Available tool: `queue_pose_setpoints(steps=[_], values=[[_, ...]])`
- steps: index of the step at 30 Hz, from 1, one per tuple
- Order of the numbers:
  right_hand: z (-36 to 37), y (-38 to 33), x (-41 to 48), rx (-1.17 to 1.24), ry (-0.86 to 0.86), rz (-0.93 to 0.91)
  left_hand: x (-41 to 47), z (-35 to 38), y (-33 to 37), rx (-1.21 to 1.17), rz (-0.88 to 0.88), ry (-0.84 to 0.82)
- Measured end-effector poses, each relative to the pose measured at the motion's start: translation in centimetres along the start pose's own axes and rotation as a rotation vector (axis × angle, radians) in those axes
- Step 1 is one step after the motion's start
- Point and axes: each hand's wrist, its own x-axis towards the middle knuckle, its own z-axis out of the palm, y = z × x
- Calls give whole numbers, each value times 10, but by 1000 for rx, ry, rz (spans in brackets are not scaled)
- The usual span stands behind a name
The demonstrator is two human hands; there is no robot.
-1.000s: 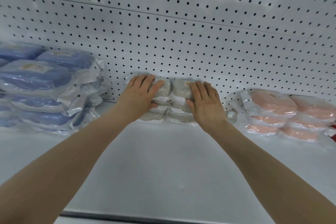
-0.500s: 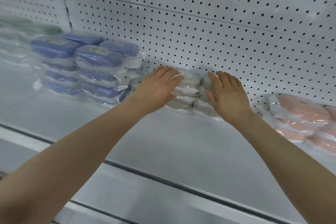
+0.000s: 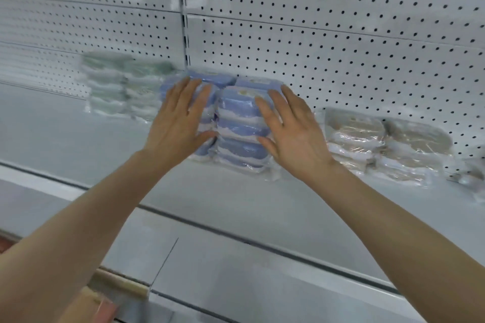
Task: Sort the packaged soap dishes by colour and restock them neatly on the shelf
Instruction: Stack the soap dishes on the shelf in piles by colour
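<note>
The blue soap dishes [image 3: 241, 123] sit stacked at the back of the shelf [image 3: 236, 204]. Left hand [image 3: 181, 118] and right hand [image 3: 294, 134] press flat, fingers straight, on the stack's front. Probably light, stiff shells in slippery wrap; take the stack by its two flanks

This is a shop, seen at a retail display unit. A deep white metal shelf [image 3: 236, 199] is backed by a white perforated back panel [image 3: 328, 42], and a slotted upright [image 3: 185, 34] divides that panel into bays. Just below and to the right of the upright stand blue packaged soap dishes [image 3: 241, 123], many identical items sealed in clear film and piled in neat columns. Left of the upright sit green packs [image 3: 118, 84], blurred. Further right of the upright lie beige packs [image 3: 380, 139], stock grouped by colour.
</note>
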Motion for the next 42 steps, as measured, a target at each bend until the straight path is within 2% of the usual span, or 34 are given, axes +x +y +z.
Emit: queue_pose_setpoints(steps=[3, 6, 10, 18, 34, 38, 42], values=[[17, -31, 25, -89, -91, 20, -3, 15, -46, 47, 10, -129], [33, -46, 32, -160, -172, 91, -1, 30, -61, 90, 58, -203], [45, -55, 30, -210, -218, 140, 3, 45, -61, 122, 78, -177], [60, -47, 43, -258, -251, 117, 15, 61, -57, 151, 52, -196], [52, -43, 42, -178, -242, 76, 14, 50, -52, 114, 8, -254], [39, -46, 47, -164, -326, 76, 16, 34, -55, 98, 38, -295], [21, -56, 58, -151, -329, 121, 10, 14, -68, 30, 88, -260]])
